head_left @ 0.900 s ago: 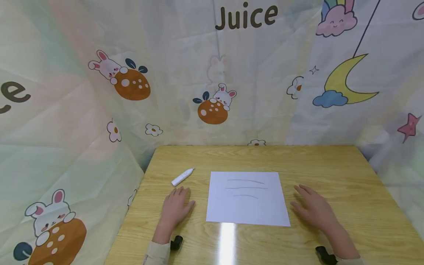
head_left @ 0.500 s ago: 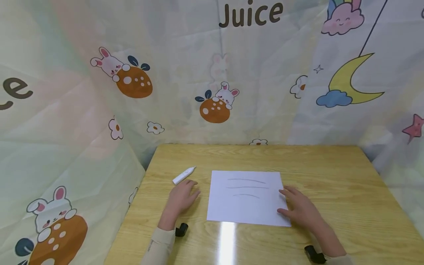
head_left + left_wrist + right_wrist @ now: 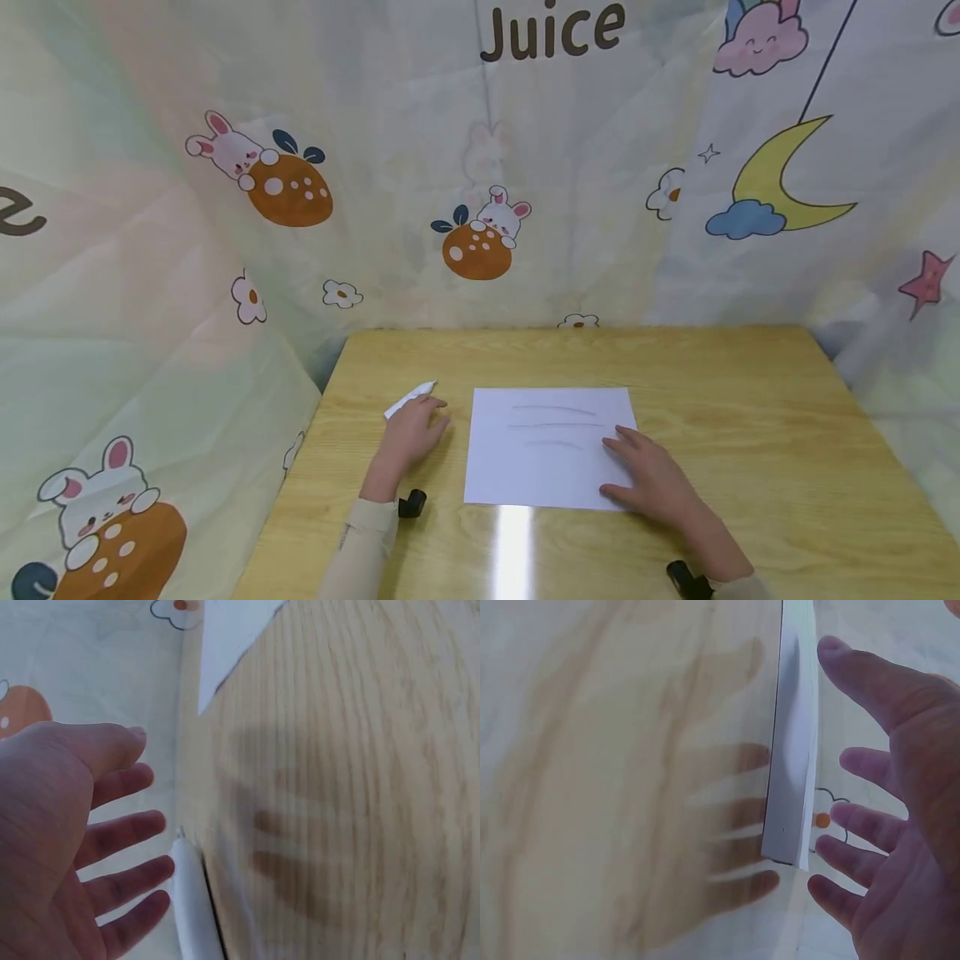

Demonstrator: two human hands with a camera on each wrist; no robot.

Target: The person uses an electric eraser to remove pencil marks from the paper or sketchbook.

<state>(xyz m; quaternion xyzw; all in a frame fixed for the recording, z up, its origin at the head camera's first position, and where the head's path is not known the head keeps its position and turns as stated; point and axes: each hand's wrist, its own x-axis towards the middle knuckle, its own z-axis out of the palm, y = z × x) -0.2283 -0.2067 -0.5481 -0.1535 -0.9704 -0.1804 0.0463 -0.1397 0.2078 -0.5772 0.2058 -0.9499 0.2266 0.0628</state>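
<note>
A white sheet of paper [image 3: 525, 471] with several thin grey curved lines lies on the wooden table. Left of it is a slim white pen-shaped device [image 3: 402, 399] with a pointed tip, partly covered by my left hand [image 3: 408, 435]. In the left wrist view that hand's fingers are spread, and the white device [image 3: 195, 907] lies beyond them on the wood. My right hand [image 3: 654, 478] reaches over the paper's right edge with its fingers apart. Seen from the right wrist, the hand [image 3: 900, 817] holds nothing and hovers above the paper [image 3: 787, 750], casting a shadow.
The wooden table [image 3: 720, 367] backs onto a hanging cloth [image 3: 585, 167] printed with rabbits, a moon and flowers. The cloth also hangs along the left and right sides. A bright light reflection lies on the table in front of the paper.
My right hand has moved left, from beside the paper to over its right edge. My left hand has moved slightly forward and right, and now covers part of the white device.
</note>
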